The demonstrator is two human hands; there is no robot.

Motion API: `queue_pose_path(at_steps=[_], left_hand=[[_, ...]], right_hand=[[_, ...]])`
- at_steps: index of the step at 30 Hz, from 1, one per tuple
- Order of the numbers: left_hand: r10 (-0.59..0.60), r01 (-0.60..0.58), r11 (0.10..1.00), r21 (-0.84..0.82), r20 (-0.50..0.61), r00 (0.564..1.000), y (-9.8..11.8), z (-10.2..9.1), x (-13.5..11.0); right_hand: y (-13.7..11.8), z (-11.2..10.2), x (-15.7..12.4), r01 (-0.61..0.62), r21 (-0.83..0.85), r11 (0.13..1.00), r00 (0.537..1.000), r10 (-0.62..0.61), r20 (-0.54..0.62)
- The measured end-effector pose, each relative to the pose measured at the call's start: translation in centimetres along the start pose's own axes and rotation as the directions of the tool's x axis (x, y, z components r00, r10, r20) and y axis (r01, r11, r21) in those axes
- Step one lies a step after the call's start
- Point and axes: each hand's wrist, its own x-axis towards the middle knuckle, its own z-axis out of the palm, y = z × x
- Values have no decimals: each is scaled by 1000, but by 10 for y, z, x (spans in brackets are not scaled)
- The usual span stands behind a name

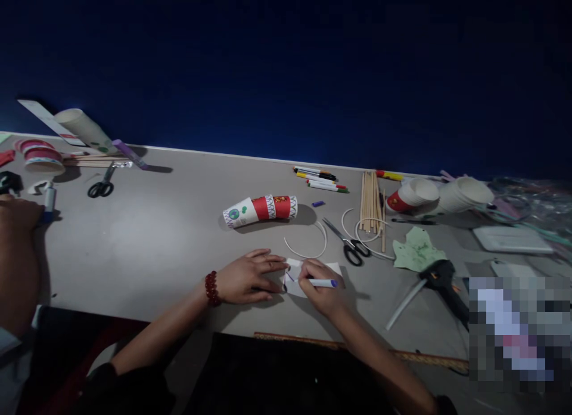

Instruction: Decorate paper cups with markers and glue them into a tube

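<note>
A white piece of paper (pixel 295 288) lies on the table with a few dark purple marks near its left side. My left hand (pixel 250 278), wearing a dark red bead bracelet, rests flat with fingers spread, their tips on the paper's left edge. In my right hand (pixel 324 293) is a white and purple marker (pixel 322 282), pinched between the fingers over the paper; its tip is partly hidden by them. Beyond the paper, a purple marker cap (pixel 317 204) lies loose. Paper cups (pixel 261 210) joined in a bent row, red and white with drawn patterns, lie behind my left hand.
Black-handled scissors (pixel 353 251) and white cord (pixel 325 239) lie just beyond the paper. Markers (pixel 322 183), wooden sticks (pixel 370 203), stacked cups (pixel 417 194), green paper (pixel 417 251) and a glue gun (pixel 442 278) are farther back and right. Another person's hand (pixel 20 212) is at left.
</note>
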Motion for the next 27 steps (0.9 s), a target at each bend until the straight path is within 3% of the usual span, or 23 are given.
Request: queue_pose_path(at_steps=[17,27], left_hand=[[-1,1,1000,-20,-12,1000,1,-1,1],[-5,5,1000,12,16,1000,2,-1,1]], right_hand=[[-1,-5,-3,-35,-43,998,999,35,17],[3,-1,-3,-44,-39,998,998,43,-42]])
